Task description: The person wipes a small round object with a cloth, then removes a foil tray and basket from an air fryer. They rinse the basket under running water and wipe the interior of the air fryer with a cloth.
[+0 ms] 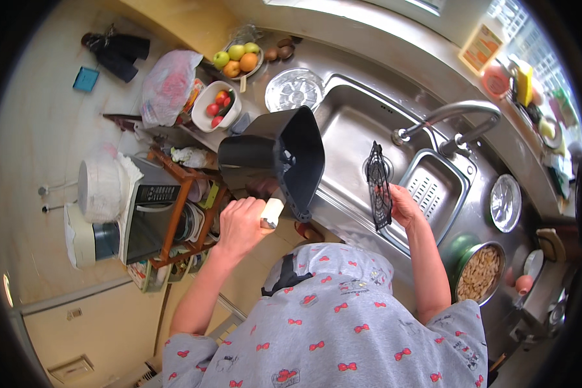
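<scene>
My left hand (245, 223) is closed around the cream-coloured handle of a black air fryer basket (271, 155), which is tilted on its side with its opening towards the sink. My right hand (406, 206) grips the edge of a thin black grate (379, 186), held nearly upright over the stainless steel sink (344, 126). Just right of the grate, a rectangular drainer basin (446, 220) with slots sits in the sink. The curved metal faucet (465, 109) stands behind. Whether the basket holds anything cannot be told.
Foil pans (293, 89) lie at both sides of the sink. A bowl of sliced food (480, 274) stands at the right. At the left are a fruit plate (252, 72), a white container (201, 116) with red produce and a microwave (150, 213) on a wooden rack.
</scene>
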Action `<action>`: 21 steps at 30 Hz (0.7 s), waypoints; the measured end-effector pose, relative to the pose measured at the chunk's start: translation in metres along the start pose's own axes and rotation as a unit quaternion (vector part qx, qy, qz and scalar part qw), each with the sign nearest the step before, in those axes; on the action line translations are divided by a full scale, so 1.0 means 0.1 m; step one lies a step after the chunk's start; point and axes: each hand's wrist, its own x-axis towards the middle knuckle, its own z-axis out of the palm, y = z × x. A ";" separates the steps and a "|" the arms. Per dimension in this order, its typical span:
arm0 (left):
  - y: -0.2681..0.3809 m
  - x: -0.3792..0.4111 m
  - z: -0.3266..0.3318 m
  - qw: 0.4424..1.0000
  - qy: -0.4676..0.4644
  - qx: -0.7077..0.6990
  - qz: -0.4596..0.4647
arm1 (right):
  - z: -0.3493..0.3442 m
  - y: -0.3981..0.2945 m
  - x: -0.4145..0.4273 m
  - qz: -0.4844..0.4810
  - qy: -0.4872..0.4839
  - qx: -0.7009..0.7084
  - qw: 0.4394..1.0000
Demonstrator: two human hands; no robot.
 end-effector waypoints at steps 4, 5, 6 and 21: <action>0.41 0.52 -0.22 0.993 -0.038 0.061 0.093 | -0.12 0.12 -0.18 -0.022 -0.016 0.225 0.974; 0.48 0.67 -0.21 0.990 -0.075 0.075 0.095 | -0.27 0.20 -0.16 -0.003 -0.054 0.292 0.955; 0.53 0.85 -0.19 0.985 -0.113 0.091 0.097 | -0.30 0.20 -0.22 -0.017 -0.061 0.329 0.942; 0.82 1.26 -0.34 0.974 -0.185 0.122 0.054 | -0.79 0.65 -1.58 -0.113 0.307 -0.162 0.931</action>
